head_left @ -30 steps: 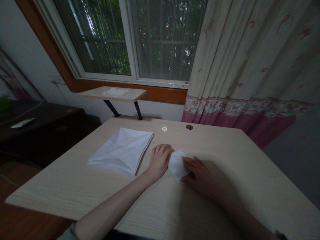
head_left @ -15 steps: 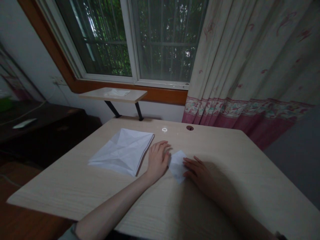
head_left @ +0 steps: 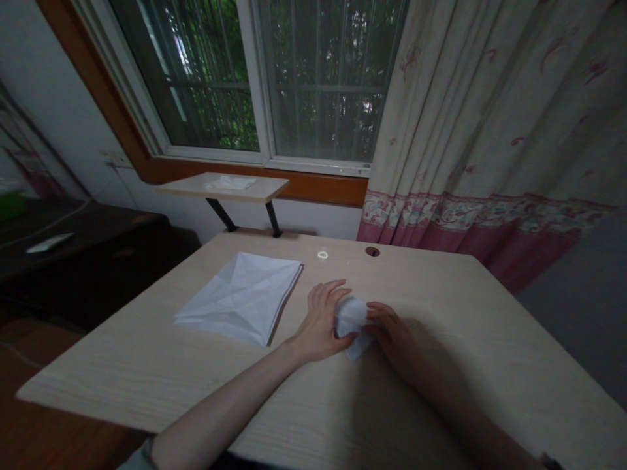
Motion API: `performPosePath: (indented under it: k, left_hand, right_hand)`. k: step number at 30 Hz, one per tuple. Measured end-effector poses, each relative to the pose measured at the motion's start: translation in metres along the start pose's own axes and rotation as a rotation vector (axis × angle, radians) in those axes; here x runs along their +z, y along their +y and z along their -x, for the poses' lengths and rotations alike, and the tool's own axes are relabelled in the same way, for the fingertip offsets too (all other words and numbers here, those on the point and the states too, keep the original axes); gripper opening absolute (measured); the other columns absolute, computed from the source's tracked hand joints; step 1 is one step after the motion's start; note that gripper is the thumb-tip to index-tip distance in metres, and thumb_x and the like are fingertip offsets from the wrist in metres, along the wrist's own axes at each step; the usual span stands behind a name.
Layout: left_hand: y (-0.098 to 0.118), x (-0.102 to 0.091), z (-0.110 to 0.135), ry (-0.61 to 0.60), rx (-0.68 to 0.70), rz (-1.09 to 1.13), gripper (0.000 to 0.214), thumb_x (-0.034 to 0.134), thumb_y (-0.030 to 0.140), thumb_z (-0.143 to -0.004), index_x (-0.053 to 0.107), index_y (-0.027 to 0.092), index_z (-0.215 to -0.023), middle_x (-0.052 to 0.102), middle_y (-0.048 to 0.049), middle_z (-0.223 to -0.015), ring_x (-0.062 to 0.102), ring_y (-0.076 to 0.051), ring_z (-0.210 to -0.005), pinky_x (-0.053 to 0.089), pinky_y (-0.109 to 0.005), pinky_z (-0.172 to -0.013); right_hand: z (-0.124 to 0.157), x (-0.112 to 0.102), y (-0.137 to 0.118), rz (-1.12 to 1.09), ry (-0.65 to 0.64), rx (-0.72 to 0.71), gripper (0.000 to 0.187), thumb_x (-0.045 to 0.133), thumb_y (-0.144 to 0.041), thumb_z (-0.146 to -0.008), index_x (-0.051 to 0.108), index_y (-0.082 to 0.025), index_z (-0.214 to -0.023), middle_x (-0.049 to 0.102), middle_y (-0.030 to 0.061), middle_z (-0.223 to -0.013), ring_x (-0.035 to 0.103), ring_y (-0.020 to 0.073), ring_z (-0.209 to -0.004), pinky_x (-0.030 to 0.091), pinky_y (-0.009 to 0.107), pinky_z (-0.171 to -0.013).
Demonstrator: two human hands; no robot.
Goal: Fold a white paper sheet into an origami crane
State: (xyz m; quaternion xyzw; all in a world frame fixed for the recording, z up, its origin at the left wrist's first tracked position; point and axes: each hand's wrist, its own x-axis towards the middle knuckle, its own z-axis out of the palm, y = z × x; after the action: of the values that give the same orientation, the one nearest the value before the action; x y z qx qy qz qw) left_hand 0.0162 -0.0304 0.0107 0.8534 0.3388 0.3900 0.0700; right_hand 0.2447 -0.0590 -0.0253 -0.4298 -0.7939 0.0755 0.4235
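A small folded white paper point(head_left: 353, 314) rests on the desk between my two hands, its upper part bulging a little off its lower layer. My left hand point(head_left: 324, 321) holds its left side, with the thumb across the near part and the fingers curved round the far left edge. At the right side, my right hand point(head_left: 396, 336) grips the paper with fingers and thumb; part of that edge is hidden beneath the fingertips. To the left of my left hand lies a stack of larger creased white paper sheets point(head_left: 242, 297).
The pale wooden desk point(head_left: 441, 287) has a round cable hole point(head_left: 372, 251) near its back edge. A raised shelf point(head_left: 264, 189) at the back left bears crumpled white paper point(head_left: 230, 183). Behind are a window and a long curtain point(head_left: 441, 130). A dark table point(head_left: 98, 228) stands at the left.
My left hand has moved right, onto the small paper, and its thumb now lies over it. The paper's upper part has lifted and curved. My right hand has shifted slightly and closed on the right side.
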Motion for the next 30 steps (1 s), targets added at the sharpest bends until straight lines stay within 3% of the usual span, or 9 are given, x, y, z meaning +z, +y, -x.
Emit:
performPosePath:
  k: [7, 15, 23, 26, 30]
  left_hand:
    - [-0.008, 0.012, 0.003, -0.094, -0.014, -0.083, 0.109, 0.091, 0.048, -0.061, 0.028, 0.026, -0.147, 0.038, -0.0186, -0.150, 0.034, -0.040, -0.141, 0.021, -0.067, -0.115]
    - [-0.008, 0.012, 0.003, -0.114, 0.023, -0.083, 0.115, 0.094, 0.041, -0.059, 0.022, 0.027, -0.148, 0.035, -0.0192, -0.153, 0.031, -0.039, -0.143, 0.023, -0.065, -0.116]
    - [-0.008, 0.014, 0.005, -0.062, 0.114, -0.023, 0.104, 0.091, 0.036, -0.065, 0.023, 0.026, -0.143, 0.037, -0.0202, -0.151, 0.033, -0.037, -0.144, 0.023, -0.064, -0.116]
    - [-0.007, 0.013, 0.004, -0.058, 0.169, -0.018, 0.087, 0.089, 0.032, -0.069, 0.032, 0.026, -0.135, 0.040, -0.0188, -0.150, 0.035, -0.035, -0.143, 0.025, -0.063, -0.116]
    - [-0.004, 0.008, 0.004, -0.151, 0.172, -0.106, 0.062, 0.087, 0.032, -0.073, 0.049, 0.025, -0.123, 0.042, -0.0153, -0.149, 0.034, -0.034, -0.143, 0.026, -0.062, -0.117]
  right_hand:
    - [0.003, 0.005, 0.006, -0.032, 0.005, -0.027, 0.030, 0.047, -0.014, -0.093, 0.054, -0.028, -0.118, 0.062, 0.0089, -0.126, 0.061, 0.0246, -0.120, 0.056, 0.046, -0.098]
    - [0.002, 0.002, 0.002, 0.115, 0.108, -0.039, 0.030, 0.048, -0.017, -0.095, 0.052, -0.026, -0.123, 0.058, 0.0116, -0.131, 0.055, 0.0270, -0.125, 0.051, 0.053, -0.102]
    - [-0.002, -0.002, 0.001, 0.297, 0.199, -0.005, 0.011, 0.054, -0.025, -0.097, 0.054, -0.028, -0.108, 0.056, 0.0101, -0.121, 0.053, 0.0303, -0.121, 0.051, 0.056, -0.099]
    - [-0.001, -0.002, 0.004, 0.326, 0.196, 0.013, 0.009, 0.054, -0.029, -0.098, 0.053, -0.028, -0.108, 0.055, 0.0101, -0.120, 0.052, 0.0300, -0.122, 0.051, 0.056, -0.099]
    - [0.000, -0.002, 0.006, 0.344, 0.150, 0.019, 0.006, 0.050, -0.028, -0.100, 0.053, -0.028, -0.105, 0.056, 0.0086, -0.114, 0.051, 0.0288, -0.123, 0.050, 0.055, -0.100]
